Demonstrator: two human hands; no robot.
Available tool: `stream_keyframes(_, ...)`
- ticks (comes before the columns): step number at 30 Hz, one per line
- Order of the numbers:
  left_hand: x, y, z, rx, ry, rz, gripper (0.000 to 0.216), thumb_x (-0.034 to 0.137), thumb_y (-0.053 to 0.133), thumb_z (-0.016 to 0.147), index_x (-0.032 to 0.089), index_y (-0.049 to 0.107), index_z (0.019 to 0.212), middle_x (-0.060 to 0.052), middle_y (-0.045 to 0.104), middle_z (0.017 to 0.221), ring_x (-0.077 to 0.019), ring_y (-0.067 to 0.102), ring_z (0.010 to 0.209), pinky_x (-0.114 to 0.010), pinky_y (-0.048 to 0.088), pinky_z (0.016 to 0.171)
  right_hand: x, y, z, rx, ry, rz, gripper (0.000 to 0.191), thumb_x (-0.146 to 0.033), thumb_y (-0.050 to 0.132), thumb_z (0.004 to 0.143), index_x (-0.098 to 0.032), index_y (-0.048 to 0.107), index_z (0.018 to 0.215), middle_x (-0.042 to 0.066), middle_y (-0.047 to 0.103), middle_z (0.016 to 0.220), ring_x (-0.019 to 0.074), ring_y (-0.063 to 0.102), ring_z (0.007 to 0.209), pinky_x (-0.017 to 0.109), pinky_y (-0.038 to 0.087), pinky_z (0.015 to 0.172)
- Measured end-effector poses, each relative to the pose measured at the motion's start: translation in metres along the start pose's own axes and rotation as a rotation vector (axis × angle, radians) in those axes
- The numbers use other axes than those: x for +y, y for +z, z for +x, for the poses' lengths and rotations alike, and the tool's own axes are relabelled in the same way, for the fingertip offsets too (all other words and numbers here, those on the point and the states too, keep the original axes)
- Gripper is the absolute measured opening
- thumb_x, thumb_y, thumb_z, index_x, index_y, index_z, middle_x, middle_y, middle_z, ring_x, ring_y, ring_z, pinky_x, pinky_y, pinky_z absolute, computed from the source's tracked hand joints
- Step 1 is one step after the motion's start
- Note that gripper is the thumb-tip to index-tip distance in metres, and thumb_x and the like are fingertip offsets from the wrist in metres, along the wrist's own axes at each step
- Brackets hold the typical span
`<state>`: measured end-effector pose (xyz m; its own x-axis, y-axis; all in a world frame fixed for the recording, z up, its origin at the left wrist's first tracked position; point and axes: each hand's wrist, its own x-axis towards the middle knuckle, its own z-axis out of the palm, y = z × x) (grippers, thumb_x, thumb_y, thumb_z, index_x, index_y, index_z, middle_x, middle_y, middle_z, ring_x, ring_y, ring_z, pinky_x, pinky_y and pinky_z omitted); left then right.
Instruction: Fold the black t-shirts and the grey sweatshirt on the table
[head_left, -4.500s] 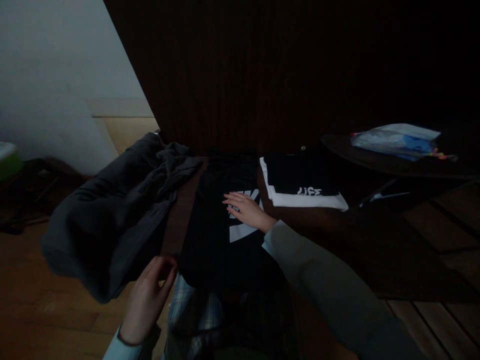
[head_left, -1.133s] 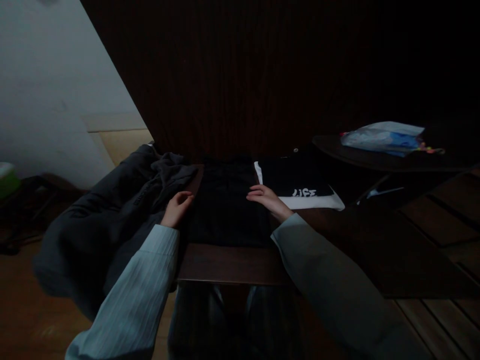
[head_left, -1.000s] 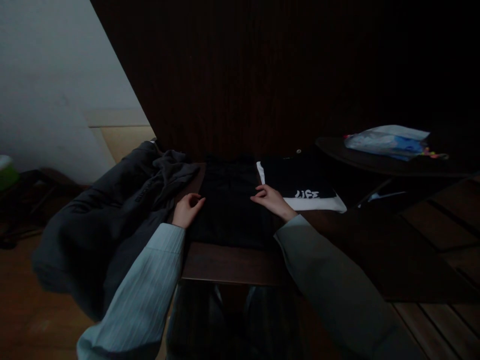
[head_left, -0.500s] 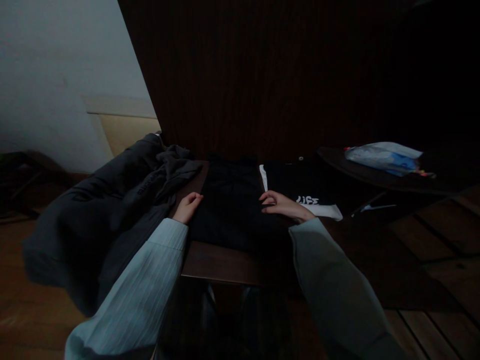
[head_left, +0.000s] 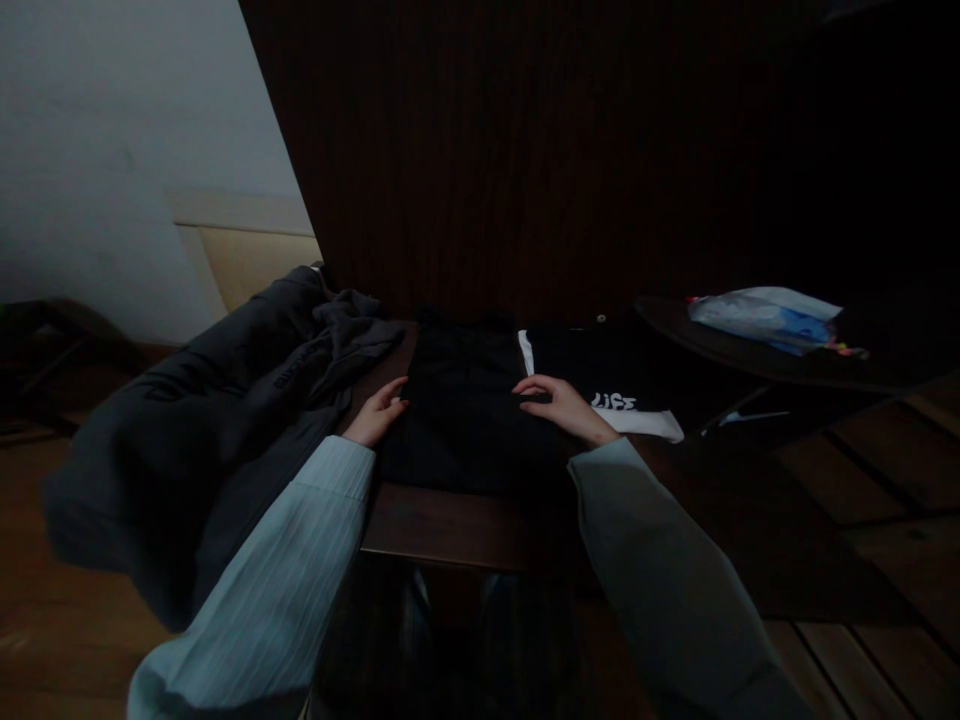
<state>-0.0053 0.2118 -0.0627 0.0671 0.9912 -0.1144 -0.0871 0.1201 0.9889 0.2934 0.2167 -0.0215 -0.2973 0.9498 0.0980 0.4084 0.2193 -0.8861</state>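
Observation:
A dark folded garment (head_left: 465, 440), black and too dim to tell its kind, lies flat on a brown wooden surface (head_left: 442, 525). At its left edge is my left hand (head_left: 379, 412), thumb and forefinger apart with the tips at the cloth. My right hand (head_left: 562, 408) is over the opposite edge, its fingers also spread and nothing visible between them. Just beyond the right hand lies another black garment (head_left: 600, 360) with white trim and white lettering, partly covered by that hand.
A dark grey garment (head_left: 247, 420) is heaped along the left side. On the right, a clear and blue plastic package (head_left: 772, 318) rests on a dark rounded surface (head_left: 720, 365). A tall dark wooden panel (head_left: 510, 180) rises behind, beside a pale wall (head_left: 135, 130).
My left fingers have parted from a pinch at the garment's edge. My right hand has shifted slightly left and up. The garments look unmoved.

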Motion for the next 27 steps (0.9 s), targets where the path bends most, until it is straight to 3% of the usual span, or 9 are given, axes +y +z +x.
stream_keyframes(5,0.006,0.001,-0.004,-0.011,-0.037,-0.058,0.074,0.028,0.071,0.053,0.012,0.048,0.121,-0.003,0.067,0.075,-0.0158,0.061,0.07,-0.026,0.047,0.066,-0.002,0.002,-0.002,0.034,-0.012,0.056,0.021,-0.017,0.063,0.062,-0.017,0.06,0.083,0.003,0.065,0.086,0.0168,0.06,0.086,0.034,0.045,0.08)
stream_keyframes(9,0.023,0.005,-0.022,-0.04,0.037,-0.135,0.075,0.029,0.071,0.055,0.012,0.047,0.123,-0.006,0.068,0.09,-0.0182,0.062,0.083,-0.027,0.047,0.075,-0.021,0.003,-0.018,0.125,-0.097,0.1,0.023,-0.026,0.065,0.065,-0.017,0.059,0.085,0.004,0.064,0.092,0.0171,0.06,0.088,0.035,0.046,0.081)
stream_keyframes(12,0.042,0.005,-0.055,-0.102,0.12,-0.064,0.079,0.028,0.072,0.056,0.016,0.041,0.128,-0.007,0.066,0.1,-0.0203,0.06,0.091,-0.028,0.047,0.079,-0.048,0.001,-0.047,0.145,-0.179,0.06,0.026,-0.029,0.067,0.065,-0.018,0.059,0.088,0.004,0.064,0.093,0.0173,0.061,0.087,0.035,0.047,0.082)
stream_keyframes(16,0.056,0.001,-0.123,-0.108,0.27,0.211,0.076,0.026,0.071,0.059,0.02,0.041,0.129,-0.007,0.056,0.119,-0.0219,0.053,0.105,-0.028,0.042,0.088,-0.084,0.004,-0.106,0.092,-0.244,-0.095,0.022,-0.029,0.064,0.07,-0.019,0.06,0.089,0.005,0.065,0.089,0.0173,0.061,0.083,0.033,0.05,0.077)
stream_keyframes(18,0.048,-0.002,-0.16,-0.088,0.341,0.359,0.071,0.027,0.069,0.061,0.019,0.044,0.126,-0.007,0.057,0.117,-0.0223,0.054,0.103,-0.029,0.042,0.088,-0.092,0.013,-0.139,0.03,-0.283,-0.185,0.016,-0.025,0.06,0.074,-0.02,0.06,0.089,0.004,0.065,0.087,0.0157,0.061,0.081,0.031,0.05,0.074)
stream_keyframes(20,0.028,-0.004,-0.192,-0.082,0.39,0.479,0.06,0.03,0.065,0.066,0.018,0.048,0.122,-0.006,0.064,0.091,-0.0192,0.059,0.084,-0.03,0.044,0.081,-0.09,0.027,-0.17,-0.015,-0.332,-0.252,0.015,-0.019,0.056,0.076,-0.021,0.06,0.09,0.003,0.065,0.085,0.0142,0.061,0.08,0.028,0.049,0.073)
stream_keyframes(23,-0.012,-0.002,-0.225,-0.078,0.518,0.578,0.031,0.029,0.055,0.073,0.019,0.061,0.102,0.0,0.057,0.059,-0.0157,0.054,0.062,-0.032,0.044,0.073,-0.073,0.055,-0.209,-0.041,-0.373,-0.299,0.019,-0.012,0.051,0.075,-0.021,0.059,0.089,0.003,0.065,0.084,0.0145,0.059,0.08,0.028,0.048,0.071)
stream_keyframes(25,-0.039,0.002,-0.239,-0.01,0.59,0.63,0.015,0.027,0.052,0.074,0.021,0.066,0.072,-0.001,0.055,0.057,-0.0164,0.053,0.062,-0.035,0.042,0.075,-0.06,0.074,-0.228,-0.05,-0.345,-0.337,0.02,-0.009,0.049,0.074,-0.021,0.059,0.087,0.003,0.064,0.082,0.0153,0.058,0.08,0.03,0.048,0.071)
stream_keyframes(27,-0.058,0.008,-0.248,0.123,0.581,0.639,0.019,0.027,0.053,0.072,0.022,0.061,0.055,-0.004,0.057,0.068,-0.0192,0.053,0.072,-0.037,0.041,0.079,-0.05,0.091,-0.242,-0.059,-0.294,-0.377,0.023,-0.007,0.049,0.072,-0.022,0.058,0.087,0.004,0.064,0.084,0.0168,0.058,0.082,0.033,0.047,0.073)
